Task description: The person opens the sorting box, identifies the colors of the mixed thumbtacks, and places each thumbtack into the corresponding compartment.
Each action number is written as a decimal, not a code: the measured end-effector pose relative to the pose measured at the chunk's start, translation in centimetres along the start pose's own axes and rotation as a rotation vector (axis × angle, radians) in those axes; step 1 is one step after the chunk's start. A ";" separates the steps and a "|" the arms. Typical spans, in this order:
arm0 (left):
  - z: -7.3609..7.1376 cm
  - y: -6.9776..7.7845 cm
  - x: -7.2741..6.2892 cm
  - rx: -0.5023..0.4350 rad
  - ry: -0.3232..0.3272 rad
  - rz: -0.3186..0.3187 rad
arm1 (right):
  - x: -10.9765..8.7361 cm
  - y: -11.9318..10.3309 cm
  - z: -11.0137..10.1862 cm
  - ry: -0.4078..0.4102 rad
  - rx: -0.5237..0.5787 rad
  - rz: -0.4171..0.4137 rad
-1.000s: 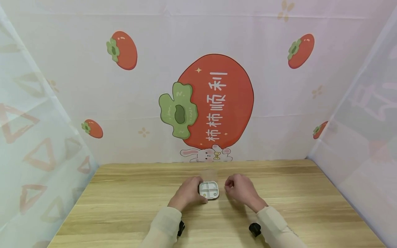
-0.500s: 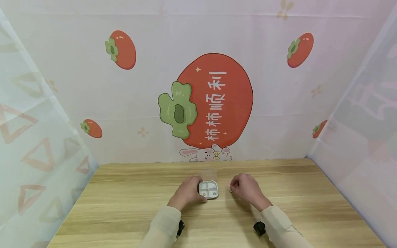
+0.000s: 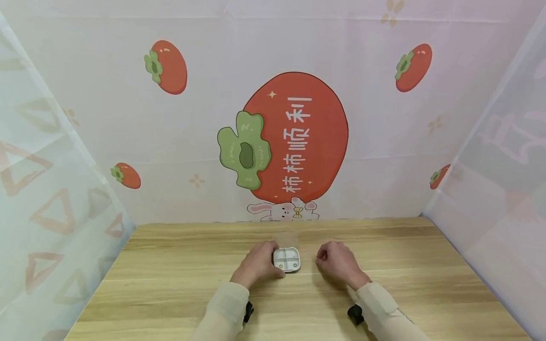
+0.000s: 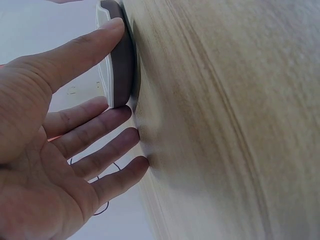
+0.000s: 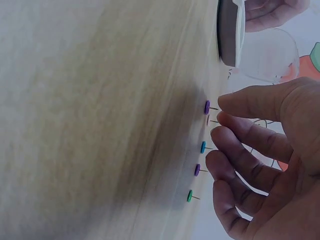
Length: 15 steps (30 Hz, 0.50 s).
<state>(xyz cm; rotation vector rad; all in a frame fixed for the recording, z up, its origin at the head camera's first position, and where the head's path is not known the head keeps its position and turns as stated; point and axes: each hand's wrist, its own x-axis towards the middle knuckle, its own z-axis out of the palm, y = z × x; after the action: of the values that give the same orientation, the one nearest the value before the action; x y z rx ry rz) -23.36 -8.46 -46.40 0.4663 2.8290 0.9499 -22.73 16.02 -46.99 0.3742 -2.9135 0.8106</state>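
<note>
My left hand (image 3: 258, 264) holds a small pill box (image 3: 287, 266), its thumb on the near side and fingers on the far side. The box has a white four-part inside and, in the left wrist view, a dark grey outer shell (image 4: 123, 67). A small item lies in each of its two near compartments. My right hand (image 5: 260, 150) is right of the box, fingers loosely curled over thumbtacks standing pin up on the table. Its thumb and index fingertips are on either side of the pin of a purple thumbtack (image 5: 207, 107), with a slight gap between them.
Behind the box its clear lid (image 3: 286, 238) lies open. Teal (image 5: 203, 147), purple (image 5: 197, 170) and green (image 5: 190, 195) thumbtacks, plus a pink one, line up under the right hand. A printed cloth wall (image 3: 375, 189) rises behind the wooden table (image 3: 170, 265).
The right hand has shifted a little to the right, away from the box, and its fingers have come down by the thumbtacks. The left hand keeps its hold on the box.
</note>
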 end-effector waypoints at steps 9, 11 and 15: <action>-0.1 0.0 0.0 0.002 0.002 0.002 | 0.2 0.1 0.5 -0.012 -0.036 -0.013; -0.1 0.0 -0.1 0.001 0.000 0.001 | 0.2 0.1 0.6 -0.012 -0.041 -0.013; -0.2 0.1 -0.1 -0.004 -0.002 0.000 | 0.2 0.1 0.6 -0.014 -0.051 -0.006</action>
<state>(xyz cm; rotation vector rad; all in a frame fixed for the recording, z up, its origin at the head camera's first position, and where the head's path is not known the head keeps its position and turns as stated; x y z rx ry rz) -23.24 -8.56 -46.23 0.4669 2.8252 0.9543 -22.91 15.77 -47.50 0.3861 -2.9380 0.7345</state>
